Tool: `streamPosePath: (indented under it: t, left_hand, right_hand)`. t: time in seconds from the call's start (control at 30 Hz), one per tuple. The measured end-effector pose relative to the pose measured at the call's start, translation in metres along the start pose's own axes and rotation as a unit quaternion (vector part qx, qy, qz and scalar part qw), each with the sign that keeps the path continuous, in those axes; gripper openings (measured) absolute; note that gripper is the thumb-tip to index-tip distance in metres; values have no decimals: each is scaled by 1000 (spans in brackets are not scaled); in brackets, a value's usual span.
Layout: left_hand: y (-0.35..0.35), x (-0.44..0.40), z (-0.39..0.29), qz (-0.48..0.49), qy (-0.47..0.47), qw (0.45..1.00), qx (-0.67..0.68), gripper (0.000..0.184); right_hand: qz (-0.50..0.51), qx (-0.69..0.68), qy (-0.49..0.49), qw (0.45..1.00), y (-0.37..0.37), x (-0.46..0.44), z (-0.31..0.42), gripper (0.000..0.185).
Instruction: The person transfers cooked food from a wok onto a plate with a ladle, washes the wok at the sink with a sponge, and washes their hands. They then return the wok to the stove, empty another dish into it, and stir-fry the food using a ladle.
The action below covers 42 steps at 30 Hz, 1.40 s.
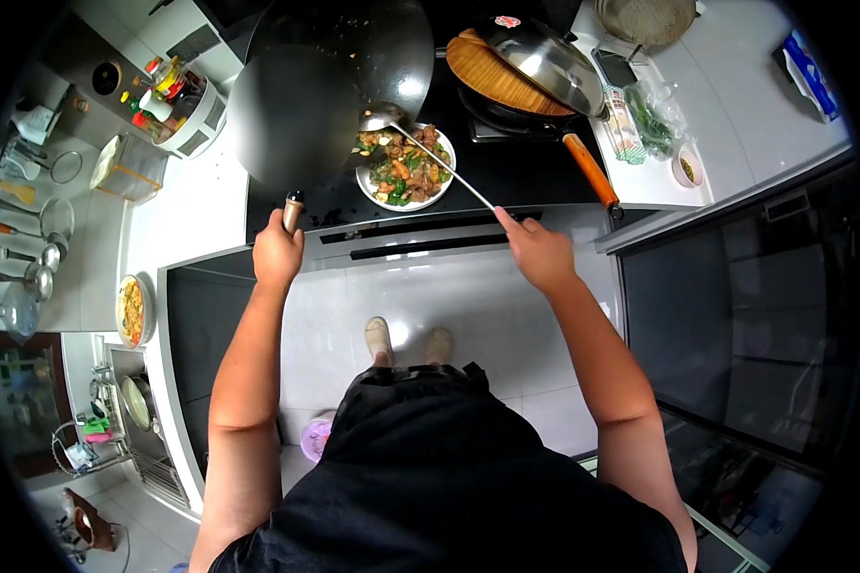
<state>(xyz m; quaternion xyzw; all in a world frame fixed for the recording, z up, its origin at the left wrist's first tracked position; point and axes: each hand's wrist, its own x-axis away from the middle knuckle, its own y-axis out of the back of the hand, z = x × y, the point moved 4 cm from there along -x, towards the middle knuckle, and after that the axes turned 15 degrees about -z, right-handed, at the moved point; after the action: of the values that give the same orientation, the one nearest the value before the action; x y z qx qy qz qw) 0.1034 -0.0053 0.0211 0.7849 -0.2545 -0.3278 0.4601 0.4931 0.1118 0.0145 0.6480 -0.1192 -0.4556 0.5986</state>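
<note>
My left hand (277, 250) is closed around a short wooden handle (293, 212) with a dark end. It appears to belong to the large dark wok (387, 57) above, but a grey blurred patch hides where they join. Bits of food cling to the wok's inner surface. In my right hand (537, 250) is the long thin handle of a metal ladle (382, 116). The ladle's bowl is between the wok and the upper left rim of a white plate (366, 194). Stir-fried meat with green and orange pieces (406, 167) fills that plate on the black stovetop.
Right of the plate, a second pan (583, 153) carries a wooden lid (492, 72) and a metal lid (545, 62); its handle juts toward the counter edge. Bottles stand in a white rack (196, 124) at left. Another filled plate (134, 310) rests on the left counter. A small bowl (686, 167) is at right.
</note>
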Motion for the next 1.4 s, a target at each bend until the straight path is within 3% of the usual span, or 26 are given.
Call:
streamPosePath:
  t: [0.3,0.4,0.5,0.77,1.1,1.23,1.4]
  left_hand:
    - [-2,9,9,-9,-3,1000,-4,26]
    - [-2,7,12,-6,-9,1000,-27,26]
    - [2,1,14,-16,-12,999,-36,26]
    - [38,0,13,-39,-13,998,-48,26]
    - [24,10,-7,-26,-8,1000,-3,30]
    - [19,8,-11,-27,-12,999,14,27]
    - [22,-2,-10,-41,-14,999,14,25]
  right_hand:
    - [10,89,65,994,8,46,-21,56]
    - [36,68,39,996,23,59,-29,53]
    - [-1,64,42,997,25,59,-29,51]
    - [-95,-10,13,995,26,17,5,51]
    - [-161,-145,15,976,17,-14,76,50]
    - [-156,-110,42,981,-1,11,80,52]
    - [-133,-30,62,989,-1,44,32,57]
